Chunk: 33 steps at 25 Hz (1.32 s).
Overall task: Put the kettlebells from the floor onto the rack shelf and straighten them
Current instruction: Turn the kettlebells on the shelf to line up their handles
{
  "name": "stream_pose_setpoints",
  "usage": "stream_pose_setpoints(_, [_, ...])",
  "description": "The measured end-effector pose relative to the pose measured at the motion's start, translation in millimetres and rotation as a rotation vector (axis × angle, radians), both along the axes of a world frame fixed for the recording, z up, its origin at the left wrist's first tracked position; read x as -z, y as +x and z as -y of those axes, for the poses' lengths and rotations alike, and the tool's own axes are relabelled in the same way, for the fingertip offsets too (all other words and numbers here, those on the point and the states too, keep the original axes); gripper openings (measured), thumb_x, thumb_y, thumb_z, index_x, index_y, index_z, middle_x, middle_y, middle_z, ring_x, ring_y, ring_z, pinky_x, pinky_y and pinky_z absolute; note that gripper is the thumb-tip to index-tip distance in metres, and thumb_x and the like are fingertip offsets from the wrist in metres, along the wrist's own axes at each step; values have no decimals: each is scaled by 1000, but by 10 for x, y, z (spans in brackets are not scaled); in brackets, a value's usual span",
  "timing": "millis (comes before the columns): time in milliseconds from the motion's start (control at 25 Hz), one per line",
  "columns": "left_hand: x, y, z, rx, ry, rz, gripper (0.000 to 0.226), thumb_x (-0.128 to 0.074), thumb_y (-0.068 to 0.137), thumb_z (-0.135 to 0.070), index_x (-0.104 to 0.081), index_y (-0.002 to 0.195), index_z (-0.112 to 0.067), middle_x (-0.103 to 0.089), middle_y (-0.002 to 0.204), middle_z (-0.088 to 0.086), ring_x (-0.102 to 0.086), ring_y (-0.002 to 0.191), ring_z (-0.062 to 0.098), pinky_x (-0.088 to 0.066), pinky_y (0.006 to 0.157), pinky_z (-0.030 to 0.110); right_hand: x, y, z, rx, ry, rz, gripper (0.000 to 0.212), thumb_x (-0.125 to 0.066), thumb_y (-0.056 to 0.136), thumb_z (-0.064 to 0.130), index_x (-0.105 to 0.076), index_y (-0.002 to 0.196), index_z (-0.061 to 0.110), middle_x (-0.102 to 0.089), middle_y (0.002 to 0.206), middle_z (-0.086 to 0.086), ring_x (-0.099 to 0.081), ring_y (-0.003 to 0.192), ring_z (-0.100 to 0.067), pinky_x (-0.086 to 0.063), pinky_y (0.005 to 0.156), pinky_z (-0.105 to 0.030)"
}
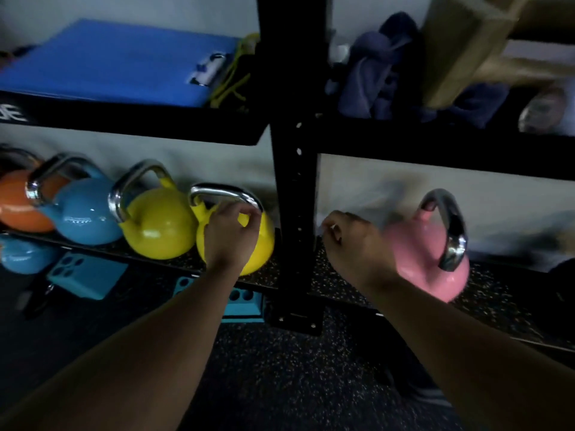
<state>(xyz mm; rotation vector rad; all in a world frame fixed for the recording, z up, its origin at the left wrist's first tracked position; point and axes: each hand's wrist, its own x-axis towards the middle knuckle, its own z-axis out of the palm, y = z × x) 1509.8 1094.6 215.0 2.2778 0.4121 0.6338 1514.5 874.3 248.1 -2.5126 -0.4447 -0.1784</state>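
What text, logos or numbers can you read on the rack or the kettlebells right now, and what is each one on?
White logo on the front lip of the upper left shelf: cut off at the frame edge and blurred, not readable.
Pale marking on the body of the blue kettlebell: too blurred to read.
Faint marking on the orange kettlebell: too blurred to read.
Yellow and pink kettlebells, rack upright: no text visible.

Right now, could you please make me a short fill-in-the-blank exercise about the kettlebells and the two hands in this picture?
1. The left hand touches the steel handle of a ____ kettlebell.
2. The kettlebell to the right of the black rack post is ____.
3. The right hand is beside the pink kettlebell and holds ____.
4. Between the orange kettlebell and the yellow ones stands a ____ one.

Missing words: yellow; pink; nothing; blue
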Motion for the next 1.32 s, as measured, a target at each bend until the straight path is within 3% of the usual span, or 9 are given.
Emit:
stream_pose_setpoints(160, [84, 194, -715, -256, -76, 29, 33, -61, 88, -39, -62, 111, -15, -55, 122, 13, -54, 110, 39, -42, 91, 43, 137, 73, -1070, -194, 99, 0, 20, -51, 93, 29, -63, 106, 18, -66, 101, -10, -62, 95, -31, -52, 76, -40])
stream_pose_setpoints(280, [125, 413, -1050, -180, -322, -148, 70, -55, 95, -48, -32, 149, -12, -33, 152, 20, -39, 133, 42, -35, 104, 46, 226, 351, -1783, -130, 67, 11, 40, -51, 97, 32, -52, 132, 13, -53, 124, -16, -51, 116, -35, -47, 96, -45])
stream_pose_setpoints(360, [206, 546, -1184, -73, -499, -255, 85, -49, 94, -58, -9, 157, -19, -15, 163, 16, -30, 143, 43, -34, 111, 51, 325, 641, -2103, -8, 19, -73, 49, -50, 98, 40, -47, 138, 14, -49, 131, -19, -45, 122, -41, -42, 102, -47])
stream_pose_setpoints(520, [327, 658, -1120, 27, -619, -246, 86, -44, 94, -61, 5, 157, -29, 7, 166, 9, -24, 147, 42, -38, 111, 51, 444, 960, -2223, 116, 101, -291, 48, -49, 93, 59, -57, 117, 17, -62, 115, -12, -58, 109, -31, -41, 80, -32])
stream_pose_setpoints(680, [356, 839, -1343, 191, -624, -238, 76, -45, 100, -48, -1, 158, -27, 2, 167, 7, -13, 152, 29, -31, 101, 29, 462, 772, -2299, 242, 276, -248, 41, -53, 93, 57, -61, 106, 19, -68, 99, -5, -61, 94, -24, -37, 70, -27])
stream_pose_setpoints(800, [382, 898, -1404, 311, -579, -287, 73, -39, 101, -50, 0, 158, -27, 0, 167, 1, -2, 154, 20, -12, 120, 35, 504, 700, -2249, 216, 316, -318, 39, -51, 93, 59, -58, 98, 22, -66, 86, -2, -60, 76, -15, -42, 61, -29])
stream_pose_setpoints(920, [438, 911, -1285, 275, -590, -267, 70, -28, 101, -55, 1, 158, -27, 5, 168, -2, 4, 154, 16, 0, 124, 39, 490, 812, -2171, 222, 656, -530, 45, -47, 93, 63, -65, 114, 27, -69, 92, -2, -63, 72, -18, -47, 57, -23])
stream_pose_setpoints(1040, [468, 1091, -1396, 355, -652, -241, 76, -27, 92, -62, 1, 157, -34, -1, 168, 1, -5, 154, 23, -12, 123, 46, 577, 681, -2362, 256, 789, -546, 39, -39, 102, 47, -61, 124, 22, -61, 82, -4, -56, 65, -16, -42, 44, -12])
stream_pose_setpoints(1320, [444, 1261, -1395, 416, -651, -265, 53, -25, 106, -42, -10, 157, -36, -27, 162, 4, -36, 141, 24, -27, 97, 21, 630, 533, -2599, 308, 1035, -484, 31, -44, 103, 39, -62, 109, 15, -64, 87, -6, -59, 70, -19, -49, 52, -22])
